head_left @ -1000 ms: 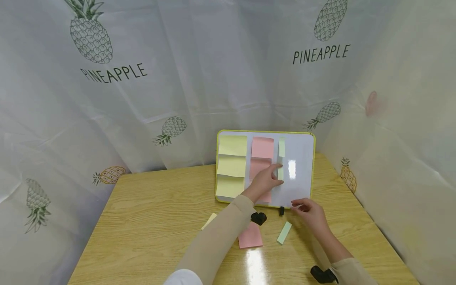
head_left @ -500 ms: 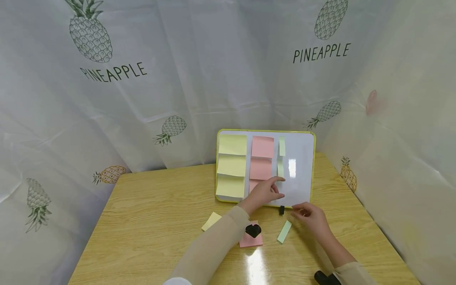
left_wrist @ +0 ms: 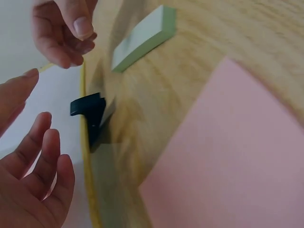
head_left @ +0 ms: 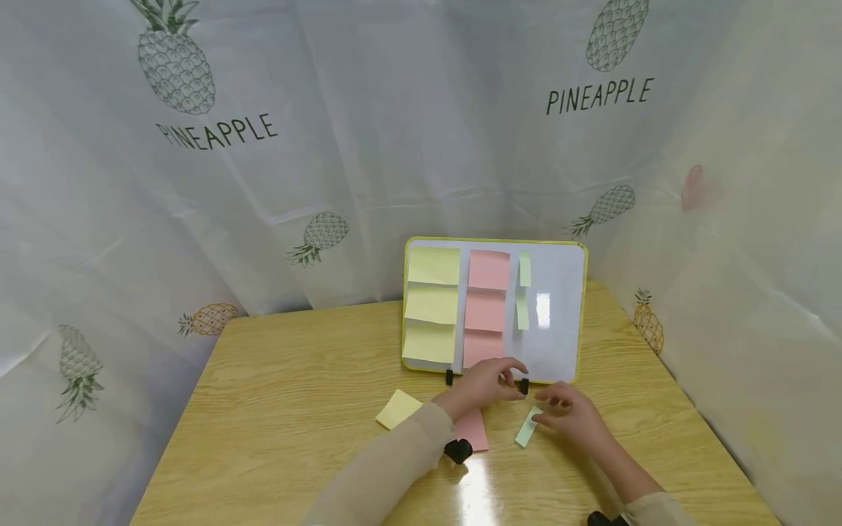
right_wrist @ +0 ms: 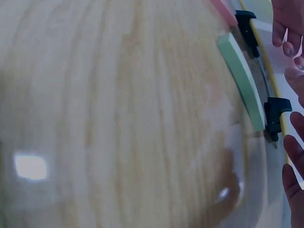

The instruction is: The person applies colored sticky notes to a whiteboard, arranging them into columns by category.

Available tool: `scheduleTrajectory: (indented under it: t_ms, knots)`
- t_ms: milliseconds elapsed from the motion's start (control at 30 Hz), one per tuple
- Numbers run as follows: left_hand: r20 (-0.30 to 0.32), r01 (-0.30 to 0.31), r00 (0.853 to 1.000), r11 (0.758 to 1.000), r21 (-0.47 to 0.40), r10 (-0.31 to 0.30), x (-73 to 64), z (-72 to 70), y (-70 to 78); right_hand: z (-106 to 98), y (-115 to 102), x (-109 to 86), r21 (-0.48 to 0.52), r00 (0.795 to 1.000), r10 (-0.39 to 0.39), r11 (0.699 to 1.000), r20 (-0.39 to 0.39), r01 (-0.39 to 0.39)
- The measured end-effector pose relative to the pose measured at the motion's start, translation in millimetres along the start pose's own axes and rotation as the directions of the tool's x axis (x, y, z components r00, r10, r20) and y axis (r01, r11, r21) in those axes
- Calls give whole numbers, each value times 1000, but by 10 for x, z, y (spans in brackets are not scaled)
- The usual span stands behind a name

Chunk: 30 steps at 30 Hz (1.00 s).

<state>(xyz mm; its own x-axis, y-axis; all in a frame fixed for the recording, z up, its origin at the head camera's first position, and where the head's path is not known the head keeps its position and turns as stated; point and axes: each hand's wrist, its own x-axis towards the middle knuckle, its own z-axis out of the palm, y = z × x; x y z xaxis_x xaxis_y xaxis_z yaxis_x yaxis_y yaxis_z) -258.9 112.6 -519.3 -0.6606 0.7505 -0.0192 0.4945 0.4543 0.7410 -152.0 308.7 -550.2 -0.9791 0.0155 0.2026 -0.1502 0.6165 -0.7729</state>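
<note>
A whiteboard with a yellow rim leans upright at the back of the table. It bears columns of yellow notes, pink notes and two narrow green notes. My left hand hovers at the board's lower edge, its fingers loosely bent and holding nothing. Just right of it, my right hand hangs over the upper end of a narrow green sticky note pad. In the left wrist view the fingertips of my right hand are apart from the green pad.
Black feet grip the board's bottom rim. A pink sticky note pad lies partly under my left wrist in the head view, with a yellow sticky note pad farther left. A pineapple-printed curtain surrounds the wooden table.
My left hand has come down from the second green note to the board's lower edge, leaving that note stuck on the board. My right hand has lowered slightly toward the green pad.
</note>
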Motion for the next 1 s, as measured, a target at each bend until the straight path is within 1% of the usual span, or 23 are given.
scheduleTrajectory:
  t_ms: [100,200,300,367,433,500,600,700,867,1000]
  knots:
    - [16,-8,1000,1000,20,8,-65,61,-34,44,32,-38,2,999,-36,999,22,36]
    - [20,-10,1000,1000,22,10,-133,112,-59,89,59,-72,-12,994,-109,994,31,109]
    - [20,-5,1000,1000,12,4,-205,162,-87,135,84,-86,-41,981,-193,980,10,193]
    - [20,-3,1000,1000,-9,3,-250,195,-108,164,103,-85,-83,969,-246,966,-8,245]
    - [19,-11,1000,999,-39,12,-291,231,-132,192,121,-85,-130,960,-280,953,-24,275]
    - [20,-20,1000,997,-73,21,-327,266,-151,216,133,-90,-163,956,-290,946,-33,281]
    - [26,-2,1000,993,-118,5,-372,310,-185,253,148,-97,-182,960,-276,947,-36,265]
    - [36,22,999,992,-121,-17,-399,341,-207,275,159,-101,-192,963,-268,947,-36,256]
    - [57,17,998,997,-77,-12,-401,361,-218,296,203,-90,-215,962,-271,942,-26,259]
    - [60,-7,998,1000,-9,8,-386,374,-200,300,238,-71,-211,960,-279,939,-12,270]
